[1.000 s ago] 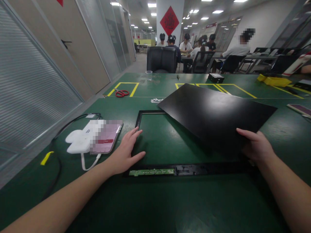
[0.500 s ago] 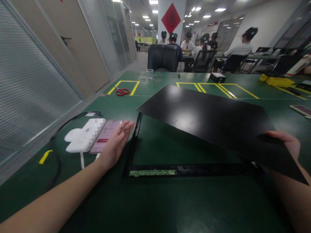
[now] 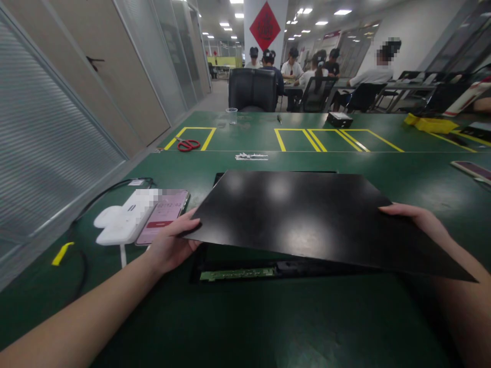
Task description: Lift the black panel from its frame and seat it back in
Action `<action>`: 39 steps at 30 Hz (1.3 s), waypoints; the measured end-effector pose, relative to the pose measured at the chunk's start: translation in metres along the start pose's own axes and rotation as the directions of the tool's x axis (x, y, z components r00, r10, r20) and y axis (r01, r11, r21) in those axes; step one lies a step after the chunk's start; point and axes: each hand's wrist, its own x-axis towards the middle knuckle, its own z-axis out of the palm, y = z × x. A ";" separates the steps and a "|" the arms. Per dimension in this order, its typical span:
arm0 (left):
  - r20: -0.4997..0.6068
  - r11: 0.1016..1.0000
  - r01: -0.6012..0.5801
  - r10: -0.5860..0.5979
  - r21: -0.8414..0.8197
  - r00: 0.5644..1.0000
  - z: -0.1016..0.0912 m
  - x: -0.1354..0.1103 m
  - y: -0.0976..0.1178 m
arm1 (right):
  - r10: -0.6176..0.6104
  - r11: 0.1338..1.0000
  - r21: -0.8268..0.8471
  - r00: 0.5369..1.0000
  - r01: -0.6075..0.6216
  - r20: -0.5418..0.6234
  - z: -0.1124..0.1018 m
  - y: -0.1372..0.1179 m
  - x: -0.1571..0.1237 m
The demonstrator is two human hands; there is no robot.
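Note:
A thin, glossy black sheet (image 3: 291, 214) is held up above the green table. My left hand (image 3: 172, 245) is closed on its left edge, thumb on top and fingers underneath. On the right side, my right hand (image 3: 422, 222) grips the opposite edge, with most of its fingers hidden below the sheet. Under the sheet lies a black rectangular frame (image 3: 307, 268), mostly covered. Along the frame's near side runs a narrow green circuit board (image 3: 238, 274). The sheet is apart from the frame at its near edge.
Left of my left hand lie a phone (image 3: 164, 212) and a white charger (image 3: 128, 220) with cables. Red-handled scissors (image 3: 188, 145), white scraps (image 3: 251, 156), a plastic cup (image 3: 231, 116) and a black box (image 3: 339, 120) sit farther back. Several people sit at tables beyond.
My left hand has taken hold of the sheet's left edge, having been empty beside the phone. The sheet has come down lower and leveled over the frame, uncovering the white scraps behind.

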 end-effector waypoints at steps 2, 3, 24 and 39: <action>-0.002 1.000 -0.024 0.024 0.012 1.000 0.001 -0.001 0.000 | 0.119 0.992 0.040 0.993 -0.119 0.009 0.009 -0.006 -0.002; -0.001 0.999 -0.038 0.038 0.021 0.999 0.002 -0.001 0.000 | 0.107 0.993 0.057 0.994 -0.107 0.003 0.013 -0.008 -0.003; -0.067 0.966 -0.019 0.038 0.257 0.997 0.020 -0.016 0.005 | -0.184 0.983 -0.021 0.979 0.183 -0.091 0.013 0.001 0.013; 0.008 0.957 0.099 -0.105 0.273 0.994 0.021 -0.016 0.007 | -0.264 0.956 -0.164 0.958 0.244 -0.112 0.013 0.000 0.010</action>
